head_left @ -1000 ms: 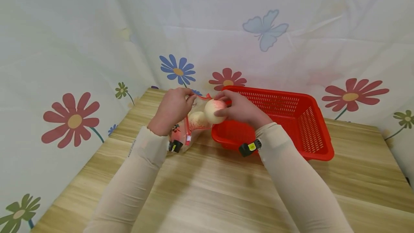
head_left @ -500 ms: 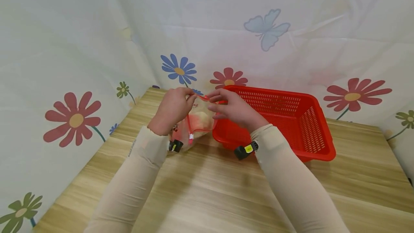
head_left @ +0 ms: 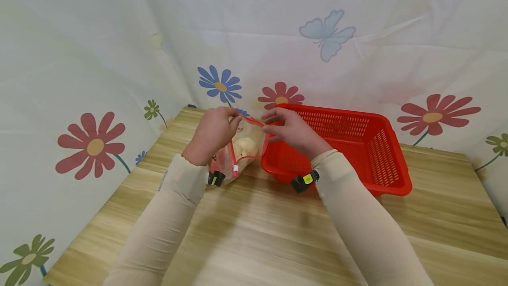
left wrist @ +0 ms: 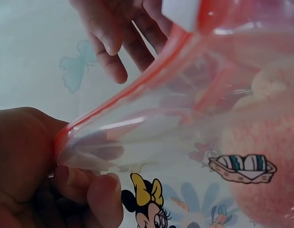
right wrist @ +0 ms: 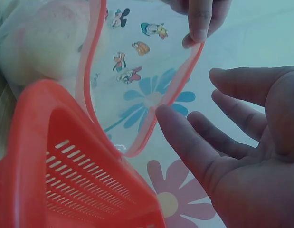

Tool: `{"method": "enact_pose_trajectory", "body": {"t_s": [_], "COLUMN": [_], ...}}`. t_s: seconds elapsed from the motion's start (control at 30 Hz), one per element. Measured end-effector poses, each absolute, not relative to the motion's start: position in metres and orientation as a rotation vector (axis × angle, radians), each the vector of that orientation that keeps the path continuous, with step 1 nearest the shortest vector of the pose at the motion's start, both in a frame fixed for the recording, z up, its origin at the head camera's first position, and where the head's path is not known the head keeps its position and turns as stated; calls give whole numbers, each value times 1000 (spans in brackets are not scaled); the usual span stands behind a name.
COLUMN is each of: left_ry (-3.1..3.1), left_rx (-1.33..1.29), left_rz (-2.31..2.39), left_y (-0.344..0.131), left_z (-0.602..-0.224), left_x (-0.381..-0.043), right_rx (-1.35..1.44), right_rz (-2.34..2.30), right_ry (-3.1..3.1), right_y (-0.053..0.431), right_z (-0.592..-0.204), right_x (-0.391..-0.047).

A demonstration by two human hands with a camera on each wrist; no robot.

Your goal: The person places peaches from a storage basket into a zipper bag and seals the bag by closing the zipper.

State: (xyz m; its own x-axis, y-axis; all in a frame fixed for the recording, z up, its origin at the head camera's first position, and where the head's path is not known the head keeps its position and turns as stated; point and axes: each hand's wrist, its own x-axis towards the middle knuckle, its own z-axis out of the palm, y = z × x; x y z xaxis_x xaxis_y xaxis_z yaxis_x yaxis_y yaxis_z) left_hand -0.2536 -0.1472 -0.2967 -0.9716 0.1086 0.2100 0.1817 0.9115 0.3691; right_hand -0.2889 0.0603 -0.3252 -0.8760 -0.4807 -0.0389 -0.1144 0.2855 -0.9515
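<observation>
A clear zip bag (left wrist: 151, 118) with a red zip edge and cartoon prints stands with its mouth open. Inside it lie peaches (head_left: 245, 146), cream with a pink blush, partly hidden by the bag and overlapping. My left hand (head_left: 212, 133) pinches the far left part of the bag's rim between thumb and fingers. Just right of the bag mouth is my right hand (head_left: 293, 131), its fingers spread and holding nothing. In the right wrist view its index fingertip (right wrist: 163, 114) meets the red zip edge. A white slider (head_left: 235, 169) sits on the near edge.
A red perforated basket (head_left: 398, 167) stands right of the bag, under my right hand, its near-left corner close to the bag mouth. The wood-grain table (head_left: 254, 242) extends toward me. A flower-printed cloth (head_left: 254, 34) rises behind and at the left.
One second ago my right hand held a peach over the bag mouth; it let go, and the peach is now in the bag. The right hand has since shifted slightly right; the left keeps its pinch.
</observation>
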Motion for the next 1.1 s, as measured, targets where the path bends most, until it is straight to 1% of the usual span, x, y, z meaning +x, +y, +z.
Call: {"method": "enact_pose_trajectory", "body": {"t_s": [0.57,0.8,1.1], "left_ry": [-2851,-2849,-2854], "left_rx": [-247,-238,-248], "left_rz": [-579,-582,-590], "left_y": [-148,-147,-145], "left_z": [-295,-296,-295], "left_x": [-249,-248,-246], "right_rx": [-472,-586,-693], "right_rz": [-1478,-1304,-1123], "right_ry": [2424,2544,2523], "right_y": [54,44,25], "right_z": [-316,-324,-330], "right_x": [-320,-335,-339]}}
